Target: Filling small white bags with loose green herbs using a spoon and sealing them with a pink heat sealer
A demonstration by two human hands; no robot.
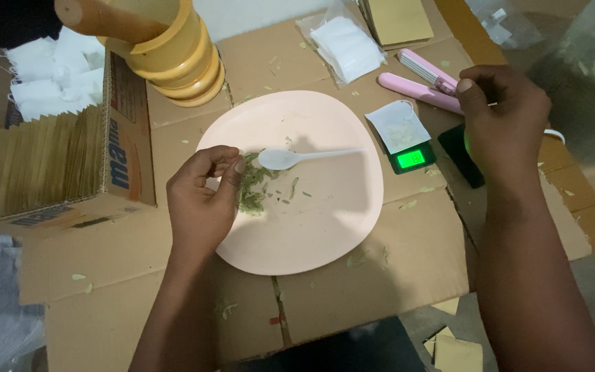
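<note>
My left hand (204, 196) rests on the left rim of a pale pink plate (311, 234), fingers pinched on a few dried green leaves (253, 189) from the small heap there. A white plastic spoon (297, 158) lies on the plate just right of those fingers. My right hand (500, 117) hovers at the right, fingers curled around something small that I cannot make out, beside a pink sealer tool (421, 86). A small white sachet (399, 125) lies on a pocket scale (411, 158) with a lit green display.
A cardboard box (56, 158) of tan envelopes and white sachets stands at the left. A yellow ribbed container (173, 55) is at the back, a clear bag of white sachets (346, 45) behind the plate. Flattened cardboard (352, 303) covers the work surface, strewn with leaf bits.
</note>
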